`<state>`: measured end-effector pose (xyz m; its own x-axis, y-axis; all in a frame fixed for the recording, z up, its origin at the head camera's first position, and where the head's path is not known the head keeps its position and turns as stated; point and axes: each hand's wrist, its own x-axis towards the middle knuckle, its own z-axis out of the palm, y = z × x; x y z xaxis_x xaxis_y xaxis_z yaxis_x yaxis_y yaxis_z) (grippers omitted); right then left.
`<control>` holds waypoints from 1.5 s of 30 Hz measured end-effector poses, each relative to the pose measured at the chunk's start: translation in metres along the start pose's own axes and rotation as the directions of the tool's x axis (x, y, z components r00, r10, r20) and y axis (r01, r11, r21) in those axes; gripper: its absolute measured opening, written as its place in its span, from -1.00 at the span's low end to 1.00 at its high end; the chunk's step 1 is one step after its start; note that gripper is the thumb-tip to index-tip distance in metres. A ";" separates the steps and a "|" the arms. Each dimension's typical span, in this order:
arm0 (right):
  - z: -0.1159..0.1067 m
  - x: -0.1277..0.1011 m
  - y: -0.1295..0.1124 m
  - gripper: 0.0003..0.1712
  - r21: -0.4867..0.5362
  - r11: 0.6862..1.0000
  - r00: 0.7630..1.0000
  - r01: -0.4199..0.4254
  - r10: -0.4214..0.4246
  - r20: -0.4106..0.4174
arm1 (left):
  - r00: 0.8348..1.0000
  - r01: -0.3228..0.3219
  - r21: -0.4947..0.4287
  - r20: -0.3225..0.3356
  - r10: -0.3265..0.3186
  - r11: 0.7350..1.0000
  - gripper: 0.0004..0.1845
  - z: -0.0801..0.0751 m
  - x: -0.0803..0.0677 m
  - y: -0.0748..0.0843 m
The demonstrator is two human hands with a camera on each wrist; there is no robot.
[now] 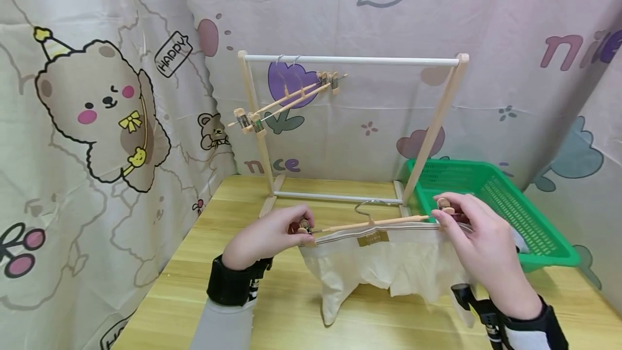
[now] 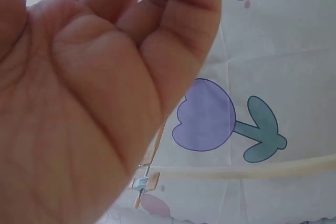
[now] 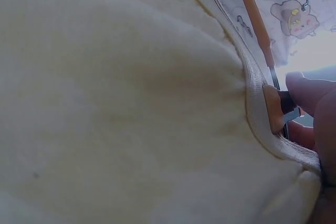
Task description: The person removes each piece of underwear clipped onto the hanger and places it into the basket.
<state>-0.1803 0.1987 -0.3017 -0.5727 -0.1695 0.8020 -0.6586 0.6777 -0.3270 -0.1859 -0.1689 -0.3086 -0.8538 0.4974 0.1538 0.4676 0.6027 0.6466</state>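
A wooden clip hanger (image 1: 340, 227) with a metal hook lies along the waistband of cream shorts (image 1: 408, 263), which have a tan label at the waist. My left hand (image 1: 269, 234) pinches the clip (image 1: 304, 225) at the hanger's left end, by the waistband corner. At the other end my right hand (image 1: 481, 236) pinches the right clip (image 1: 444, 205) between thumb and fingers. The right wrist view shows that wooden clip (image 3: 273, 109) on the waistband edge. In the left wrist view the left palm (image 2: 89, 93) fills much of the picture, its fingertips out of frame.
Behind the shorts stands a rack (image 1: 350, 60) with wooden legs and white bars. Two more clip hangers (image 1: 286, 102) hang at its left side. A green basket (image 1: 549, 239) with some cloth in it sits at the right, beside the rack's leg. Printed curtains surround the wooden table (image 1: 194, 263).
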 end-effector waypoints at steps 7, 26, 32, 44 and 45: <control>0.000 0.001 0.000 -0.64 0.002 1.000 1.000 0.015 -0.015 0.004 | 1.000 0.006 -0.006 -0.002 -0.006 1.000 -0.81 0.001 -0.001 -0.001; 0.003 0.001 -0.001 -0.66 -0.078 0.991 0.994 0.108 -0.107 0.010 | 0.998 0.041 0.001 0.037 -0.041 0.999 -0.83 0.008 0.005 -0.009; 0.003 0.002 -0.002 -0.68 -0.092 0.989 0.993 0.116 -0.115 0.010 | 0.997 0.068 0.063 0.024 -0.070 0.996 -0.81 0.011 0.008 -0.004; 0.003 0.000 0.000 -0.67 -0.097 0.981 0.986 0.166 -0.166 0.011 | 0.995 0.088 0.153 -0.059 -0.080 0.984 -0.71 0.022 0.008 0.013; 0.003 0.000 0.000 -0.65 -0.096 0.981 0.986 0.168 -0.168 0.012 | 0.995 0.088 0.159 -0.069 -0.077 0.983 -0.68 0.023 0.008 0.015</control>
<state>-0.1815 0.1966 -0.3034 -0.4596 -0.2894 0.8397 -0.6956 0.7051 -0.1377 -0.1802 -0.1412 -0.3151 -0.9011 0.4051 0.1543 0.4214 0.7352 0.5309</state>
